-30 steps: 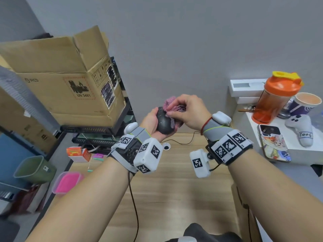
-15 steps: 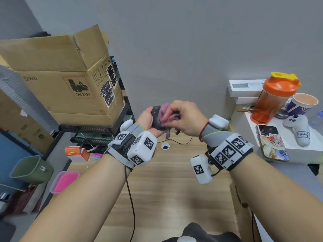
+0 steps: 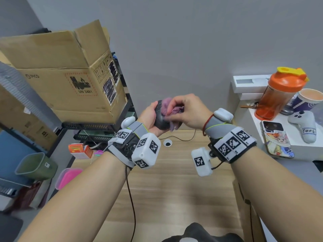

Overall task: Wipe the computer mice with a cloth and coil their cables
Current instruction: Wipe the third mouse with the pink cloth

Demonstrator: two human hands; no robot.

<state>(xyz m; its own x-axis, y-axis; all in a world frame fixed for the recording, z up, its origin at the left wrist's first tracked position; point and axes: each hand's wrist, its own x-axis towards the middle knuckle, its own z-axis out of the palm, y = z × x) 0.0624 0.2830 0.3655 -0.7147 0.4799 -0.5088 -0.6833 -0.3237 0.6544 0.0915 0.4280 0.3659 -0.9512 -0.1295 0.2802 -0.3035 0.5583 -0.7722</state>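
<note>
A black computer mouse (image 3: 160,119) is held up above the wooden desk (image 3: 174,180) in my left hand (image 3: 148,117), whose fingers curl round its back. My right hand (image 3: 187,110) pinches a bunched purple-pink cloth (image 3: 170,109) and presses it against the mouse's top and right side. A thin black cable (image 3: 176,137) trails from below the mouse across the desk's far edge. Another dark cable (image 3: 130,194) hangs from under my left wrist down over the desk. Tracking bands with marker blocks wrap both wrists.
A large open cardboard box (image 3: 66,75) sits on a rack at the left, with a green bin (image 3: 35,165) and pink container (image 3: 69,177) below. On the white shelf (image 3: 297,147) at the right stand an orange shaker bottle (image 3: 279,95), paper cup (image 3: 309,100), white controller (image 3: 304,124) and phone (image 3: 276,138). The desk has a grommet hole (image 3: 167,142).
Both hands drifted slightly left and away with the mouse. The right hand shifted the cloth over the mouse's top, rubbing from the front side toward the upper surface.
</note>
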